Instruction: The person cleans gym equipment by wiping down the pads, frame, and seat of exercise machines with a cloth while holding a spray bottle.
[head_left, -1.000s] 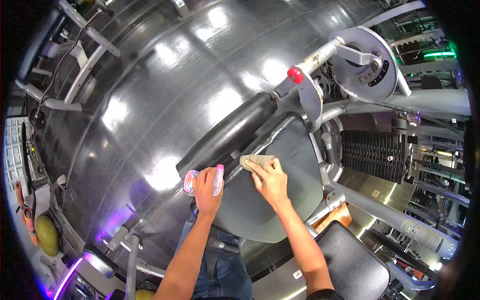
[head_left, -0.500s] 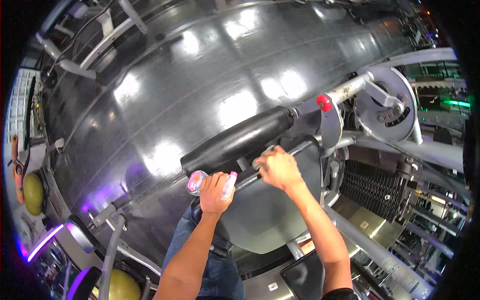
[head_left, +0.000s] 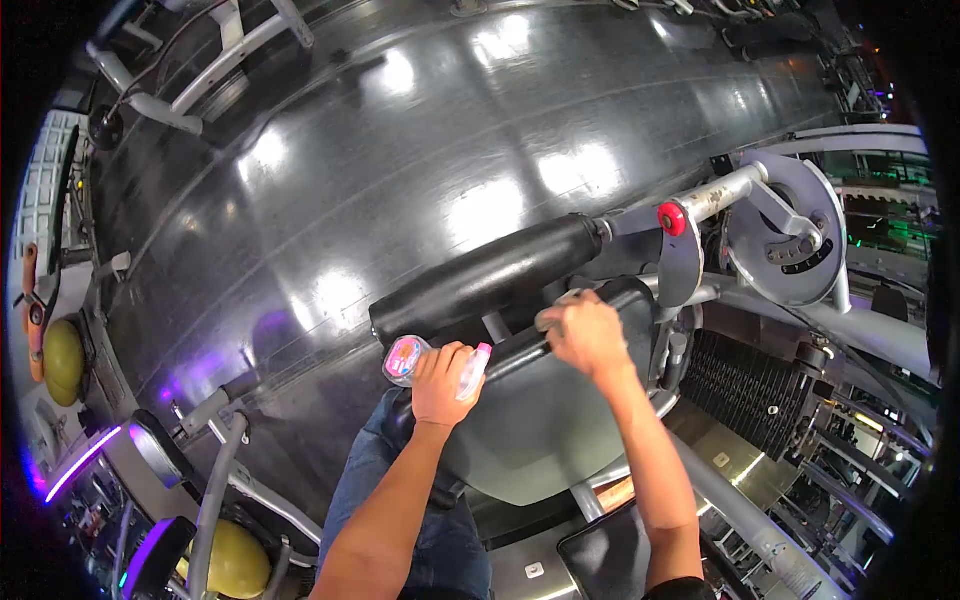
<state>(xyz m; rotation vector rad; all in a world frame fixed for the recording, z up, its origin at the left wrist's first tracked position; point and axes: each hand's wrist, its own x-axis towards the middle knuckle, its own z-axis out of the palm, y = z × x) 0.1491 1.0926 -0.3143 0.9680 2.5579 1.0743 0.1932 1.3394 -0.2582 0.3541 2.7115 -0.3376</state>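
My left hand (head_left: 442,384) is wrapped round a clear spray bottle (head_left: 404,361) with a pink nozzle and a colourful label, above the near left part of the black padded seat (head_left: 540,430). My right hand (head_left: 588,332) grips a folded greyish-beige cloth (head_left: 556,310), partly hidden by the fingers and slightly blurred, at the seat's far edge. Just beyond the seat lies a long black roller pad (head_left: 490,275), which neither hand touches.
A red knob (head_left: 672,218) and a grey round plate (head_left: 785,235) are at the right, above a black weight stack (head_left: 745,390). A second black pad (head_left: 605,560) is at the lower right. Yellow-green balls (head_left: 238,562) and metal frames stand at the left.
My right hand has moved with the cloth along the seat's far edge to the right. The bottle stays in my left hand. The view has shifted, moving the machine within it.
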